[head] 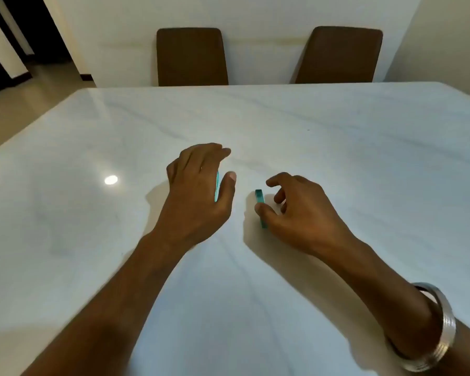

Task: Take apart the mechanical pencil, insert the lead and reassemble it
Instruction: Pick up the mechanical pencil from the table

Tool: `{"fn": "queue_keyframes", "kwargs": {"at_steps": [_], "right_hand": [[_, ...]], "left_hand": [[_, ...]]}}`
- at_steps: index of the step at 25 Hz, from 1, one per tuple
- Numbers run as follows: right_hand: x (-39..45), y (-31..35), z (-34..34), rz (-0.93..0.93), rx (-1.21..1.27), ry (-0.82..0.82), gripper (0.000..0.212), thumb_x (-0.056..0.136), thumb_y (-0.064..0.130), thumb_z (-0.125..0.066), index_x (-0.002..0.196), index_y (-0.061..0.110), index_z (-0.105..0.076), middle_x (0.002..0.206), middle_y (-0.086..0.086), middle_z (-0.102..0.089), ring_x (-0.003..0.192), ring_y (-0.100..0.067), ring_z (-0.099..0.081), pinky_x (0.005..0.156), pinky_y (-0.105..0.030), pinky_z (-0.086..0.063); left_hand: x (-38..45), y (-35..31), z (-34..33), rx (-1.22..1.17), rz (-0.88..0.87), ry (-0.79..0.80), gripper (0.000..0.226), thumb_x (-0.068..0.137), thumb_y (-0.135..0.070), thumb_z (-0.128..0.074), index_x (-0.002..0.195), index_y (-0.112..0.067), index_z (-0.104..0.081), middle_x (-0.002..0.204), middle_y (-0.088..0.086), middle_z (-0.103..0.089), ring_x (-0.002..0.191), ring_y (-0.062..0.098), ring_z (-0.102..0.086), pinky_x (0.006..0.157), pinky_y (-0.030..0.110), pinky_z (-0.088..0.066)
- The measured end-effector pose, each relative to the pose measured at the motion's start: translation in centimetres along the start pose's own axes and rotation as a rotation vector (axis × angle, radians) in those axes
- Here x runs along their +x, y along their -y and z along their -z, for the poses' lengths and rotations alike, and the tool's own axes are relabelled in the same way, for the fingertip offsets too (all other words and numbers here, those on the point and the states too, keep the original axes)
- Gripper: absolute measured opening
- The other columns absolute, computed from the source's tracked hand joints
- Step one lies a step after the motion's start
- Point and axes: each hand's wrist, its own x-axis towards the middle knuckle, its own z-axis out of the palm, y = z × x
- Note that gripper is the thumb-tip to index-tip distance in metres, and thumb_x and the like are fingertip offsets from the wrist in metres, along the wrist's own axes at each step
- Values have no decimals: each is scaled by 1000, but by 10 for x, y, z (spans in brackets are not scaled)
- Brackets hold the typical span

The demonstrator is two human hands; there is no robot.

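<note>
Silver bangles [440, 329] ring the right forearm, nearest. On the white table [337, 158] the right hand [304, 213] pinches a teal case [261, 204] under its thumb; left of it, the left hand [198, 191] is curled over a pale teal pencil [216, 187]. 2 brown chairs [192, 57] stand far

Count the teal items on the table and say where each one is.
2. A pale teal piece shows under the left hand, mostly covered by it. A darker teal piece lies by the right hand's thumb. The hands may hide more.
</note>
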Motion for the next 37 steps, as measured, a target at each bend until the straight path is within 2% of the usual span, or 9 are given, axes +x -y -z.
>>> {"fn": "queue_keyframes", "kwargs": {"at_steps": [9,12,17,23,25,27,30,32,37], "right_hand": [[7,10,-18,-3,-97,-36,41,84,40,-63,112,10,-60,104,-8,-61,96,-23,-59,73,-30,-44],[13,8,-19,-35,-70,-13,30,85,31,-61,110,14,-61,101,-5,-63,97,-23,-59,73,-30,-46],[14,3,-14,-62,-21,12,34,85,30,-61,117,20,-60,106,-3,-65,98,-20,-59,73,-27,-43],[17,10,-9,45,199,-182,55,85,37,-68,135,29,-45,132,2,-52,101,-8,-53,81,-16,-44],[13,10,-6,188,146,-204,62,86,38,-66,141,36,-37,148,4,-40,129,-14,-41,102,-28,-33],[9,7,-3,398,-89,-220,51,90,37,-59,139,36,-44,146,6,-46,139,-19,-33,108,-38,-22],[8,7,3,446,-123,-158,37,92,25,-57,129,27,-56,115,6,-67,105,-17,-59,92,-34,-44],[9,10,4,382,-26,-115,32,94,19,-54,125,26,-58,104,5,-69,87,-15,-60,77,-31,-52],[9,22,5,93,364,78,24,95,22,-55,118,27,-60,95,9,-67,76,-10,-68,72,-22,-55]], "left_hand": [[-6,-9,-11,-58,26,145,33,93,-23,-52,125,-21,-58,127,-2,-61,122,17,-48,102,30,-27],[0,-1,-11,55,183,169,39,92,-29,-53,130,-19,-52,132,4,-54,124,22,-45,103,33,-34],[1,1,-10,129,412,301,43,87,-35,-59,123,-13,-48,118,10,-56,106,27,-57,85,32,-45],[12,-9,-1,-342,513,227,23,88,-23,-63,110,-21,-64,98,-1,-67,81,11,-62,70,17,-47],[10,-15,4,-509,426,323,17,91,-23,-61,106,-23,-68,90,-6,-67,78,12,-63,71,20,-49],[8,-15,9,-582,347,371,15,91,-20,-60,102,-20,-70,74,-8,-66,65,10,-62,63,21,-50],[11,-8,14,-778,381,238,13,86,-10,-65,98,-9,-71,69,4,-68,57,12,-61,60,24,-55],[13,-6,17,-1024,509,145,18,84,-2,-66,101,-5,-67,80,13,-70,63,18,-68,65,25,-59],[13,-7,14,-1162,618,57,14,92,-11,-56,100,-14,-67,90,7,-74,80,21,-73,69,26,-59]]}}
